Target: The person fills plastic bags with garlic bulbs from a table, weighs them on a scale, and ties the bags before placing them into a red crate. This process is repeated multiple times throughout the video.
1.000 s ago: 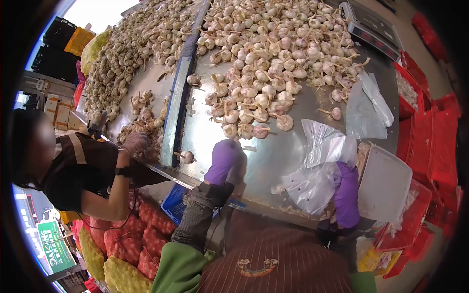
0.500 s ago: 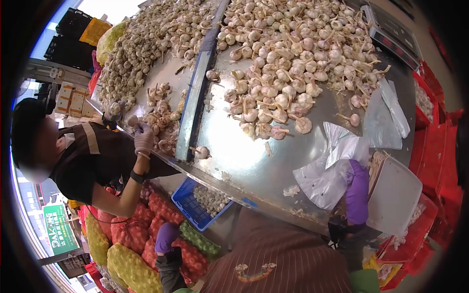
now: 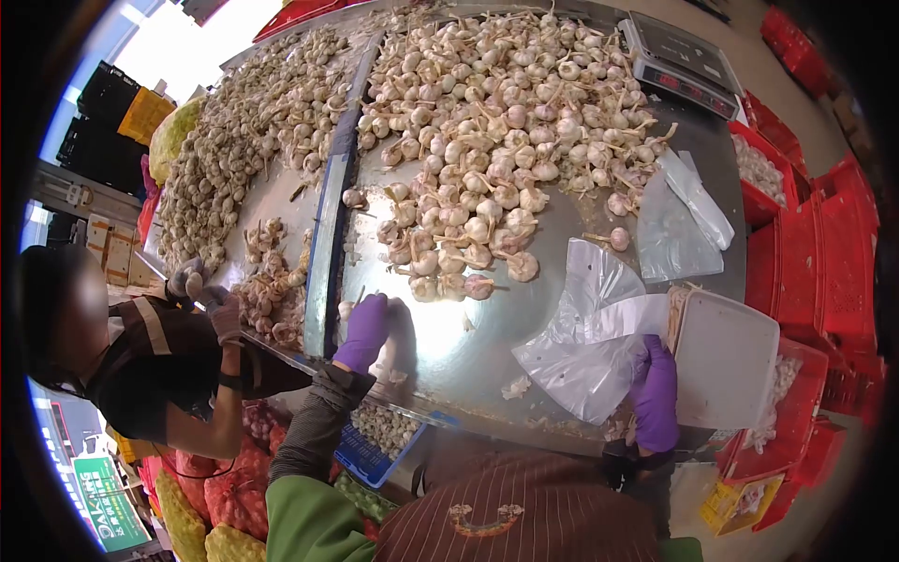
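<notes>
My left hand (image 3: 363, 334), in a purple glove, is at the near end of the metal divider. Its fingers are closed at a garlic bulb (image 3: 346, 308), which shows partly beside the glove with its stem pointing up; the fingertips are hidden. My right hand (image 3: 655, 398), gloved in purple too, is shut on a clear plastic bag (image 3: 576, 351) at the table's near right edge. The bag spreads out crumpled over the metal. Beyond both hands a large pile of garlic bulbs (image 3: 496, 122) covers the table.
A blue metal divider (image 3: 330, 234) splits the table. A digital scale (image 3: 679, 61) stands far right, above more plastic bags (image 3: 684, 225). A pale container (image 3: 726, 361) and red crates (image 3: 824, 253) lie to the right. A co-worker (image 3: 140, 356) handles garlic at left; a blue crate (image 3: 375, 459) is below.
My left hand has come up from beside the table to the garlic bulb by the divider. My right hand keeps the bag. The view has shifted rightward.
</notes>
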`<state>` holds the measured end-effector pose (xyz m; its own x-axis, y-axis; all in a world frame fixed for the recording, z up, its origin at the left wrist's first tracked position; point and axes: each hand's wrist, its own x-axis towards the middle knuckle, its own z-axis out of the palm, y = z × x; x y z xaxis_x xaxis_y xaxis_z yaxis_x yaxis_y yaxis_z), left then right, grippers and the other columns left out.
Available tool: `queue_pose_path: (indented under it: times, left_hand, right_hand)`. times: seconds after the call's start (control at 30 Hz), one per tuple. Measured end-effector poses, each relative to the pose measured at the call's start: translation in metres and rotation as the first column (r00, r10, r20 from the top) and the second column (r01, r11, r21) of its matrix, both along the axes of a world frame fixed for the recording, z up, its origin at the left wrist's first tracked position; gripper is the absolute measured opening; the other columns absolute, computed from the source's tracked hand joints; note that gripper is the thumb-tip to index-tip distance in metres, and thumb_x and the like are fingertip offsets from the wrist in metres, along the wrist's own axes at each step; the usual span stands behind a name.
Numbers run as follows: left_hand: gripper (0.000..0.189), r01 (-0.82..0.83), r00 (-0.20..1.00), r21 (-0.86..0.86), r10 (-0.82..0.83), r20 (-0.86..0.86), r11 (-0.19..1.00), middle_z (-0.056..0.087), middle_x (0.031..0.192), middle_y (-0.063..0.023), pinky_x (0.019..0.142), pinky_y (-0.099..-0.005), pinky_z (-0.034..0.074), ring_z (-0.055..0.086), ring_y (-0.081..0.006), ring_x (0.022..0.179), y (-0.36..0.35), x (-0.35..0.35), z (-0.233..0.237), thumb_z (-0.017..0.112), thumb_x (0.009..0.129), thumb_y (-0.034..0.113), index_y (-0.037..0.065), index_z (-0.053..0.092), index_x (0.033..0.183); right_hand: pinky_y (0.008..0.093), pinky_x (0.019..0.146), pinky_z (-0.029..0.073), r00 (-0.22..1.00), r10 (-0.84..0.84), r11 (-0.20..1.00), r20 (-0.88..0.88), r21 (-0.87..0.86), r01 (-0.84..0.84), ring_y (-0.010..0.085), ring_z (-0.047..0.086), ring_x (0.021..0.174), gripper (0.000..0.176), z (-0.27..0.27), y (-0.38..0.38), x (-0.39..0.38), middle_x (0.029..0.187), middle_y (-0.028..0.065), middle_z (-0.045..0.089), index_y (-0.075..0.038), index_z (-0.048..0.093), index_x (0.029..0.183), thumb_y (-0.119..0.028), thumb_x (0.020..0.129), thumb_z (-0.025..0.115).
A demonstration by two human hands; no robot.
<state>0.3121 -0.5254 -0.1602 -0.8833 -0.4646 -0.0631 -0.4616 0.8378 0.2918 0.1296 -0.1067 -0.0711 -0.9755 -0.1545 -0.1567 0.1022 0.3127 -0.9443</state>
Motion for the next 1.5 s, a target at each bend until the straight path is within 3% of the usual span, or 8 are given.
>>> queue_pose_path:
  times: [0.13, 0.2, 0.47, 0.57, 1.0, 1.1, 1.33, 1.5]
  left_hand:
    - [0.009, 0.025, 0.976, -0.008, -0.026, -0.215, 1.0, 0.052, 0.075, -0.0135, 0.063, -0.0378, 0.042, 0.053, -0.0303, 0.071, 0.031, -0.055, 0.029, 0.052, 0.07, 0.006, 0.005, 0.053, 0.079]
    - [0.018, -0.204, 0.969, -0.389, 0.129, -0.211, 0.898, 0.052, 0.082, -0.0135, 0.062, -0.0391, 0.043, 0.053, -0.0313, 0.072, 0.035, -0.058, 0.08, 0.055, 0.067, 0.008, 0.007, 0.054, 0.086]
    - [0.027, -0.178, 0.982, 0.336, 0.188, 0.002, 0.925, 0.058, 0.069, -0.0161, 0.064, -0.0377, 0.047, 0.059, -0.0309, 0.073, -0.019, -0.032, 0.025, 0.063, 0.07, 0.016, 0.004, 0.059, 0.093]
    - [0.054, -0.111, 0.992, -0.068, 0.107, -0.063, 0.991, 0.042, 0.119, -0.0205, 0.077, -0.0423, 0.044, 0.049, -0.0377, 0.099, 0.038, -0.075, 0.057, 0.062, 0.062, 0.011, 0.007, 0.047, 0.115]
    - [0.035, -0.088, 0.891, 0.193, 0.164, -0.424, 0.977, 0.059, 0.086, -0.0119, 0.069, -0.0367, 0.046, 0.054, -0.0284, 0.077, 0.027, -0.193, 0.023, 0.062, 0.071, 0.026, 0.011, 0.058, 0.103]
    - [0.034, 0.04, 0.812, 0.992, 0.575, -0.101, 0.118, 0.057, 0.087, -0.0021, 0.063, -0.0243, 0.046, 0.055, -0.0121, 0.077, 0.037, -0.172, 0.061, 0.053, 0.084, 0.025, -0.002, 0.055, 0.106]
    - [0.035, 0.069, 0.996, 0.931, 0.023, -0.083, 0.357, 0.06, 0.087, -0.0044, 0.071, -0.0234, 0.042, 0.054, -0.0106, 0.079, 0.019, 0.009, 0.178, 0.058, 0.082, 0.022, -0.001, 0.055, 0.108]
    - [0.047, -0.346, 0.931, 0.414, 0.364, 0.038, 0.842, 0.058, 0.092, -0.0061, 0.075, -0.0245, 0.042, 0.053, -0.0124, 0.086, 0.032, 0.129, 0.2, 0.071, 0.068, 0.02, 0.001, 0.055, 0.109]
  right_hand:
    - [0.0196, 0.066, 0.044, 0.936, 0.214, 0.914, -0.28, 0.396, -0.091, 0.0084, 0.053, 0.077, 0.016, 0.017, 0.001, 0.0, 0.089, 0.0029, 0.056, -0.002, 0.055, 0.096, -0.013, 0.085, 0.052]
    - [0.0213, 0.066, 0.046, 0.923, -0.136, 0.866, 0.36, -0.41, 0.287, 0.0088, 0.054, 0.077, 0.017, 0.009, 0.007, -0.002, 0.087, 0.0032, 0.057, -0.001, 0.055, 0.098, -0.011, 0.085, 0.052]
    - [0.0235, 0.065, 0.047, 0.836, -0.035, 0.784, 0.548, -0.503, 0.363, 0.0122, 0.058, 0.076, 0.023, 0.011, -0.012, -0.004, 0.09, 0.0049, 0.06, -0.001, 0.054, 0.105, -0.01, 0.083, 0.056]
    - [0.0235, 0.065, 0.047, 0.857, -0.011, 0.795, 0.515, -0.515, 0.32, 0.0124, 0.058, 0.077, 0.022, 0.02, -0.037, -0.006, 0.091, 0.0054, 0.06, -0.001, 0.056, 0.102, -0.008, 0.082, 0.058]
    - [0.0241, 0.066, 0.047, 0.856, 0.049, 0.796, 0.515, -0.537, 0.278, 0.0128, 0.057, 0.07, 0.021, 0.034, -0.045, 0.007, 0.085, 0.0062, 0.06, 0.002, 0.056, 0.101, -0.003, 0.08, 0.057]
    - [0.0241, 0.066, 0.047, 0.861, 0.026, 0.788, 0.509, -0.54, 0.295, 0.0126, 0.056, 0.069, 0.02, 0.033, -0.043, 0.009, 0.084, 0.006, 0.06, 0.002, 0.055, 0.1, -0.003, 0.08, 0.057]
    - [0.0226, 0.062, 0.045, 0.883, 0.09, 0.83, 0.46, -0.525, 0.188, 0.0115, 0.054, 0.065, 0.018, 0.02, -0.046, -0.004, 0.079, 0.0052, 0.059, 0.002, 0.056, 0.097, -0.003, 0.08, 0.057]
    - [0.0212, 0.059, 0.043, 0.835, 0.146, 0.834, 0.53, -0.521, 0.185, 0.0105, 0.054, 0.064, 0.016, 0.011, -0.057, -0.012, 0.074, 0.004, 0.059, 0.002, 0.056, 0.094, -0.003, 0.079, 0.058]
